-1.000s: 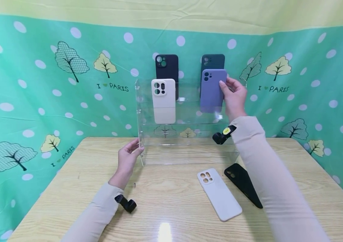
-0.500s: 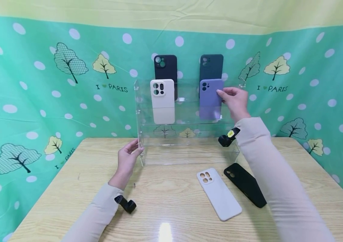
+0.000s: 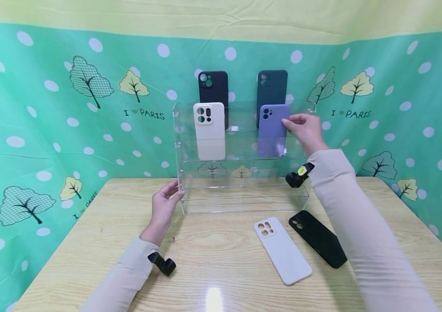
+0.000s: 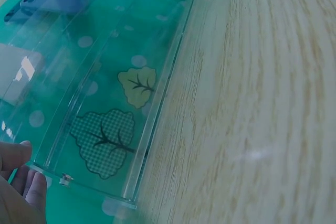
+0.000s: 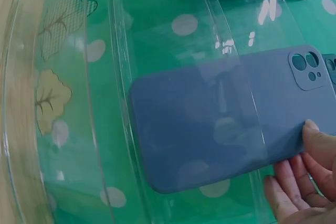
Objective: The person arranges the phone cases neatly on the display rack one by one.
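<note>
My right hand (image 3: 307,130) pinches the right edge of a purple phone case (image 3: 273,125) between thumb and fingers. The case stands upright in a slot of a clear acrylic display rack (image 3: 244,180), its lower part behind the clear front strip. In the right wrist view the purple case (image 5: 210,119) reaches down to the slot's bottom edge. My left hand (image 3: 164,208) grips the rack's left side panel with thumb and fingers. A white phone case (image 3: 210,125) stands left of the purple one, in the same tier. Behind them are a black case (image 3: 214,86) and a dark green case (image 3: 273,84).
On the table (image 3: 213,247) in front of the rack lie another white phone case (image 3: 283,253) and a black phone case (image 3: 318,238), partly under the right forearm. A green patterned cloth (image 3: 88,138) hangs behind the table.
The purple case has moved down into the rack's slot, and my right hand has lowered with it and shifted slightly right. My left hand has stayed on the rack's side.
</note>
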`<state>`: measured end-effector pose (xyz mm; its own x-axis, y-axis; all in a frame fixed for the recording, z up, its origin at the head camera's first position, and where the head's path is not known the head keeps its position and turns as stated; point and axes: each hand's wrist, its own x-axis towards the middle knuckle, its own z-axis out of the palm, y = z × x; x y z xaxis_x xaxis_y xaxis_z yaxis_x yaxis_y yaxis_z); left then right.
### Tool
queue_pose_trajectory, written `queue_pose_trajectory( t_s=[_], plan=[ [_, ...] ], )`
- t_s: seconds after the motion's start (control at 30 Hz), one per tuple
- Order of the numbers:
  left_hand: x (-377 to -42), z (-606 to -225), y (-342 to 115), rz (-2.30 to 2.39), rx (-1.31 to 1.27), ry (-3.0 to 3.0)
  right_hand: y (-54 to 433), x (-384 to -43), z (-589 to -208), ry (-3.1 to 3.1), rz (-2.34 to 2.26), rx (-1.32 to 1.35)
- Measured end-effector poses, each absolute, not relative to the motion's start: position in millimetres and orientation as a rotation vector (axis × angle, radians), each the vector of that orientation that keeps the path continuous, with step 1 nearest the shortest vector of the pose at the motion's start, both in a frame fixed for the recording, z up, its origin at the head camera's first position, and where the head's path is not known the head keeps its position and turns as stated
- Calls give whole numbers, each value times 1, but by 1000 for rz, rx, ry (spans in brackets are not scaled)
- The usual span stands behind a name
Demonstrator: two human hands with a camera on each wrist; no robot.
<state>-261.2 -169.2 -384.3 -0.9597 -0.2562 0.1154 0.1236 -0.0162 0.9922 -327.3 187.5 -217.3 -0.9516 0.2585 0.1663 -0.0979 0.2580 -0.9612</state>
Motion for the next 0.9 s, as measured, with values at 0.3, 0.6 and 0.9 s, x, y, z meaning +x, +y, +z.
queue_pose_trajectory(
  t_s=[0.3, 0.6, 0.9],
  plan=[
    [-260, -386, -172, -2060, 152, -2023, 188, -322, -222, -2145, 1812, -150],
    [-259, -385, -173, -2054, 161, -2007, 195, -297, -236, -1965, 1975, -60],
    [-261, -385, -170, -2084, 142, -1987, 232, -252, -275, -2247, 1817, 88]
  ],
)
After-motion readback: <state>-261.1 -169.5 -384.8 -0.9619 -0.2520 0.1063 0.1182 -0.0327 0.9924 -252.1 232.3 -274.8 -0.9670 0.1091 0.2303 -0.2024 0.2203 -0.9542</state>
